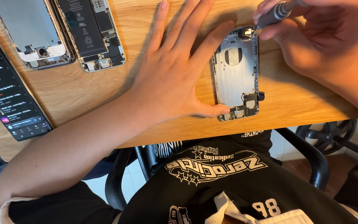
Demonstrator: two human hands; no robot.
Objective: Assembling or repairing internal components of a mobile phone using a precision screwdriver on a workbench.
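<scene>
An emptied silver phone housing [237,79] lies open on the wooden table [83,95], near its front edge. My left hand [175,70] lies flat with fingers spread, its thumb and fingertips pressing against the housing's left side. My right hand [315,37] grips a grey metal screwdriver [275,13], whose tip meets the housing's top right corner by the camera hole.
At the top left lie a detached phone screen panel [34,33] and an opened phone with a black battery [90,33]. A lit black smartphone [11,91] rests at the left edge. Below the table are my black printed shirt and a black chair arm [307,153].
</scene>
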